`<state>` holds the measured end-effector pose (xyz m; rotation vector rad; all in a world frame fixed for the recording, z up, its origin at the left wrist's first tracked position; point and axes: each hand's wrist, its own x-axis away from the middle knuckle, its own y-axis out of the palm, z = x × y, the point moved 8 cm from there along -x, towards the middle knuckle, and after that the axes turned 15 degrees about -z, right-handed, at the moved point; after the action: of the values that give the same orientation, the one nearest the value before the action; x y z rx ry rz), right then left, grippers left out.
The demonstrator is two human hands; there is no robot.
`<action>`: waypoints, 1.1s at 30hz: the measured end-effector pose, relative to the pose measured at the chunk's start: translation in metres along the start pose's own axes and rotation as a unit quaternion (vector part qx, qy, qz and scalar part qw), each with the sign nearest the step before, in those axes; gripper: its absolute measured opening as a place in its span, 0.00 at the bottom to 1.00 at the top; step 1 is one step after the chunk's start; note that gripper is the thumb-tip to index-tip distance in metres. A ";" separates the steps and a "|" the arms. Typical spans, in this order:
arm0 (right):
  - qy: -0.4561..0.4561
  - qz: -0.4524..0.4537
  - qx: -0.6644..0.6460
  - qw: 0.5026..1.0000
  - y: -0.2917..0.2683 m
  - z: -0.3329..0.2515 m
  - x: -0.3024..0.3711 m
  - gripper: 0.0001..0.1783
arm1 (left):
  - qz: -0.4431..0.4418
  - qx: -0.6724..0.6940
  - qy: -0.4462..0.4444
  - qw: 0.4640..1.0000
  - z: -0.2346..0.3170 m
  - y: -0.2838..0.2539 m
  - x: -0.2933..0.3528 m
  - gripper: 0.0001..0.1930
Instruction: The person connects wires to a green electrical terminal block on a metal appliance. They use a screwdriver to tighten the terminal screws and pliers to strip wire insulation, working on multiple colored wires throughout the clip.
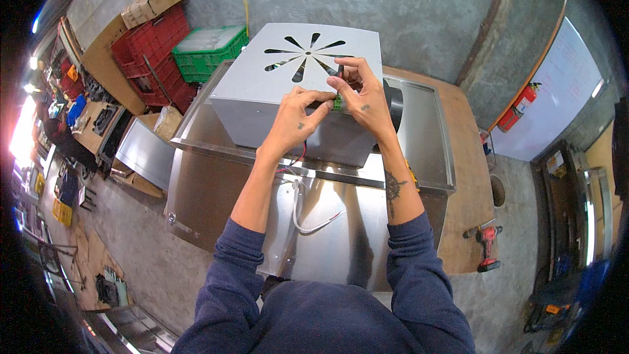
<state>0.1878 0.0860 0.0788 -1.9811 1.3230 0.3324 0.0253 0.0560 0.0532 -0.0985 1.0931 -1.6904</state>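
Terminal block (338, 103): small, green, at the top front edge of the grey sheet-metal box (246, 82), between both hands' fingertips.
Left hand (298, 117): nearly closed, thumb and forefinger pinching at the block; the exact contact is partly hidden.
Right hand (367, 100): thumb and fingers pinched on a slim black tool (340, 71), looks like a screwdriver, held near upright, tip end down at the block. Whether it's seated in a screw, can't tell.
Box: standing on a rimmed stainless-steel tray (424, 131), petal-slot vent (308, 54) on top, black round duct collar (396, 101) on the right side.
Wiring: red wire (303, 153) hanging in front of the box, below the left hand; white cable (299, 213) looped on the steel, bare conductor ends out.
Plywood: board (473, 157) right of the tray, red cordless drill (487, 248) near its lower right corner.
Back left: green crate (211, 59) beside stacked red crates (144, 59), cardboard on top.
Right wall: whiteboard (557, 92), red fire extinguisher (519, 106) next to it.
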 end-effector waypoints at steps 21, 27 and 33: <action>-0.042 0.035 -0.039 0.998 0.000 -0.004 0.003 0.20 | 0.000 0.024 -0.004 1.000 -0.006 0.003 0.002 0.14; -0.036 0.047 0.023 0.998 -0.001 -0.004 0.003 0.18 | 0.001 0.023 0.000 1.000 -0.005 0.004 0.001 0.14; -0.023 0.036 -0.043 0.998 0.001 0.002 0.003 0.17 | -0.004 0.029 -0.005 1.000 -0.006 0.004 0.003 0.14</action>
<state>0.1882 0.0853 0.0748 -1.9879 1.3735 0.4737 0.0234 0.0570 0.0453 -0.0744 1.0376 -1.7247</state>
